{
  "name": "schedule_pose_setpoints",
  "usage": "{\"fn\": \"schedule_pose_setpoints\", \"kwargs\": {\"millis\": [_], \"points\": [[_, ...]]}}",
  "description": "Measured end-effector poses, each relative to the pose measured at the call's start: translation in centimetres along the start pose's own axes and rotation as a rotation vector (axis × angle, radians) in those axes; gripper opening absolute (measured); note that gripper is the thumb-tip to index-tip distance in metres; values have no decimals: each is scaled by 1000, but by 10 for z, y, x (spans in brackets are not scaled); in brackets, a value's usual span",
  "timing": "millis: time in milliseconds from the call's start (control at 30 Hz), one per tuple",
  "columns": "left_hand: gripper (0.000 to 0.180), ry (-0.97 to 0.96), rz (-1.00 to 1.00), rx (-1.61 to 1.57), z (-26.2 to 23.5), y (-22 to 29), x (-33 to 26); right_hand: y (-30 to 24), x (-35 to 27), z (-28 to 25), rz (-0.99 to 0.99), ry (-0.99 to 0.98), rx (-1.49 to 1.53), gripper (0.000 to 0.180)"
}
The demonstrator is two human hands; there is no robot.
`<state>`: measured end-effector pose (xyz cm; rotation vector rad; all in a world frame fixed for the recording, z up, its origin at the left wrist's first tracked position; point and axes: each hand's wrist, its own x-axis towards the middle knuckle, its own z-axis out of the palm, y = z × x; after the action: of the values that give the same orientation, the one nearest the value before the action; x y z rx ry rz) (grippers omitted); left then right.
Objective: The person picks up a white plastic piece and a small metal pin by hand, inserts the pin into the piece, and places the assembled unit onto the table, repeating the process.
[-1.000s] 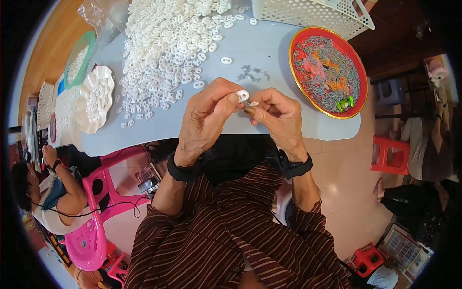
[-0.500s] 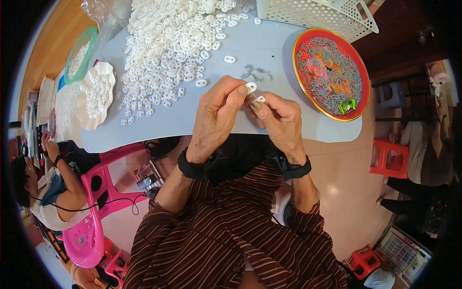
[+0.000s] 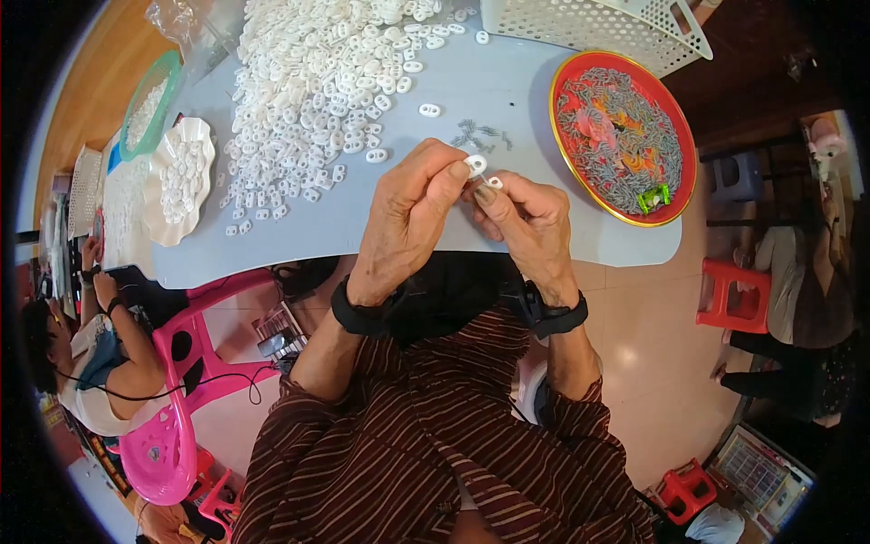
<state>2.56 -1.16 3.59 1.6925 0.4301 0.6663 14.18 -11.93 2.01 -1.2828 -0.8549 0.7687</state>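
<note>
My left hand (image 3: 412,213) pinches a white oval plastic piece with two holes (image 3: 476,164) between thumb and forefinger. Close against it, my right hand (image 3: 524,218) is closed on a small white piece (image 3: 494,182), and a thin, clear part seems to run between the two. Just beyond my fingertips lie several small grey screws or pins (image 3: 480,134). One loose white two-holed piece (image 3: 430,110) rests near them. To the left a large heap of the same white pieces (image 3: 317,82) covers the table.
A red gold-rimmed tray (image 3: 686,186) on the right holds many grey pins and a green packet (image 3: 653,199). Behind it stands a white perforated basket (image 3: 580,32). A scalloped dish (image 3: 163,218) and green basket (image 3: 130,118) are at left. Another person (image 3: 109,363) sits at far left.
Both hands stay nearly in place, still closed on the white pieces. The oval piece has tilted slightly and moved a little to the right. At far left, the other person's arms have shifted.
</note>
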Motion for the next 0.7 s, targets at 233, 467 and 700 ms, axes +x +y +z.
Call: {"fn": "schedule_pose_setpoints", "kwargs": {"millis": [233, 467, 700], "points": [[21, 0, 14, 7, 1, 1, -1, 4, -1, -2, -16, -5, -27, 21], [16, 7, -20, -33, 3, 1, 1, 2, -1, -1, -38, -6, -36, 20], [14, 4, 85, 81, 0, 9, 3, 3, -1, -4, -7, -29, -32, 17]]}}
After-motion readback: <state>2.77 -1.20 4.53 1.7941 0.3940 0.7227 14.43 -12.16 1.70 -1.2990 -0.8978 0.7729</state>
